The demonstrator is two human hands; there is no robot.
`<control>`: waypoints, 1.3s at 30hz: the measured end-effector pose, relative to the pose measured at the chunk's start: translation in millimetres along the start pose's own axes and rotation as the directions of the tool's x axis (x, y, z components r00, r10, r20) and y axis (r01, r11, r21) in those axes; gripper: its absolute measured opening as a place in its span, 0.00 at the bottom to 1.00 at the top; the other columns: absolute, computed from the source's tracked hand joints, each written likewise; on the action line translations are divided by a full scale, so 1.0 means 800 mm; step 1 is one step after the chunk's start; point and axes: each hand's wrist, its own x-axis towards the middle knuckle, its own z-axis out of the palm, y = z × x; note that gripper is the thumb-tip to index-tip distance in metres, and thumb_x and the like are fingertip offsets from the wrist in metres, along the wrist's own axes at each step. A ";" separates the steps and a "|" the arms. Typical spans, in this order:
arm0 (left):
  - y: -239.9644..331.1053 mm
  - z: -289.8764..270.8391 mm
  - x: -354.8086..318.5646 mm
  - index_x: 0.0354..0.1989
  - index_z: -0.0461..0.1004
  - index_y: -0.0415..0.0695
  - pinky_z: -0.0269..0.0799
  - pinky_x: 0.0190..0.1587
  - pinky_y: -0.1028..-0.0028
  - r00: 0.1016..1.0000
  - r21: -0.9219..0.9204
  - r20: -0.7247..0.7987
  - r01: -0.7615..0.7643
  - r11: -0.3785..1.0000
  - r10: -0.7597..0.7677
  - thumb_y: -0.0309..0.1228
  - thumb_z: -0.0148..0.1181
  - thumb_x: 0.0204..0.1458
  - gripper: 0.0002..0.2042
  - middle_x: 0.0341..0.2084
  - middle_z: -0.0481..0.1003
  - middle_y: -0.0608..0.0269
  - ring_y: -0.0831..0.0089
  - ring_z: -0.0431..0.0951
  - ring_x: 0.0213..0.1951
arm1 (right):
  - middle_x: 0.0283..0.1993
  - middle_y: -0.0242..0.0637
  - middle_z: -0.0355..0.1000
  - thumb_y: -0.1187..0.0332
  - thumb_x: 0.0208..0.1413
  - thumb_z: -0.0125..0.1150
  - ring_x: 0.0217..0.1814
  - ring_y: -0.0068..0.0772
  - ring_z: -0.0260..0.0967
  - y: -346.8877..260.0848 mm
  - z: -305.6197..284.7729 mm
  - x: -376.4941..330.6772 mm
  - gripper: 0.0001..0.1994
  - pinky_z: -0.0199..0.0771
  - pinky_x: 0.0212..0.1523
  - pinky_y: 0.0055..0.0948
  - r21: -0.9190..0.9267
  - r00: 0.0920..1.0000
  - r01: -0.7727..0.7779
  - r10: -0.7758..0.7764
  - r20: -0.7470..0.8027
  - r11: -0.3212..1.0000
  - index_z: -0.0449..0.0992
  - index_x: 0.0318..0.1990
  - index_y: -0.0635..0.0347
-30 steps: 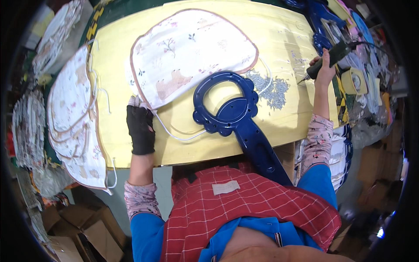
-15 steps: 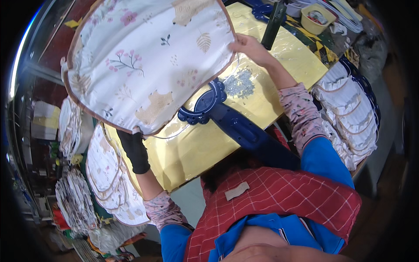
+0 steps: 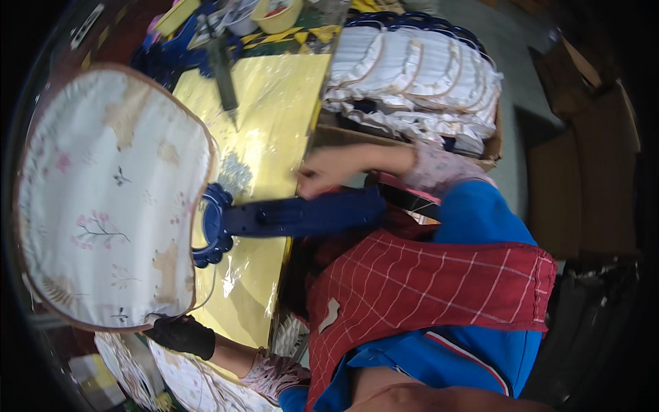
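A gloved left hand [image 3: 180,334] grips the lower edge of a printed fabric bib [image 3: 110,199], held up over the yellow surface [image 3: 274,110]. The bare right hand [image 3: 328,172] (fingers loosely curled, holding nothing visible) hovers beside the blue frame tool [image 3: 288,216], near stacked white bibs [image 3: 412,75].

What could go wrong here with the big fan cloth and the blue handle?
The fan face is lifted off the yellow table, and the gloved left hand holds it only at its lower edge, so it might flop or crease. The bare right hand sits at the blue fan frame, which juts past the table edge and may slip off. A dark tool lies close by and could snag the cloth.
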 end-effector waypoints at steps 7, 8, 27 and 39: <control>0.083 0.239 -0.025 0.46 0.72 0.40 0.72 0.41 0.66 0.882 -0.161 0.422 -0.157 0.974 0.212 0.27 0.54 0.59 0.08 0.36 0.73 0.54 0.64 0.75 0.39 | 0.53 0.38 0.70 0.52 0.59 0.64 0.53 0.26 0.67 0.072 0.146 -0.215 0.31 0.69 0.55 0.28 0.648 0.798 -0.026 0.407 -0.445 0.761 0.65 0.61 0.64; 0.133 0.257 -0.039 0.51 0.71 0.42 0.71 0.47 0.65 0.740 -0.297 0.564 -0.231 0.927 0.366 0.25 0.56 0.56 0.14 0.44 0.72 0.52 0.60 0.73 0.46 | 0.57 0.40 0.69 0.55 0.59 0.64 0.57 0.28 0.65 0.062 0.140 -0.217 0.30 0.66 0.59 0.29 0.693 0.737 0.041 0.446 -0.507 0.720 0.64 0.62 0.64; 0.027 0.112 0.050 0.55 0.71 0.47 0.72 0.53 0.62 0.209 0.072 0.978 -0.233 0.970 -0.022 0.27 0.62 0.51 0.21 0.52 0.73 0.53 0.51 0.74 0.52 | 0.26 0.29 0.73 0.61 0.64 0.55 0.27 0.25 0.65 0.304 -0.050 -0.217 0.16 0.71 0.32 0.29 0.449 -0.142 0.214 0.482 -0.864 0.868 0.78 0.36 0.68; -0.032 0.032 -0.048 0.50 0.72 0.40 0.73 0.52 0.56 0.757 0.098 0.649 0.016 0.995 -0.076 0.20 0.57 0.44 0.21 0.44 0.74 0.48 0.47 0.75 0.49 | 0.52 0.38 0.74 0.63 0.56 0.66 0.54 0.32 0.70 -0.200 -0.285 0.384 0.24 0.69 0.52 0.35 -0.819 0.564 0.047 -0.692 -0.450 0.571 0.70 0.59 0.58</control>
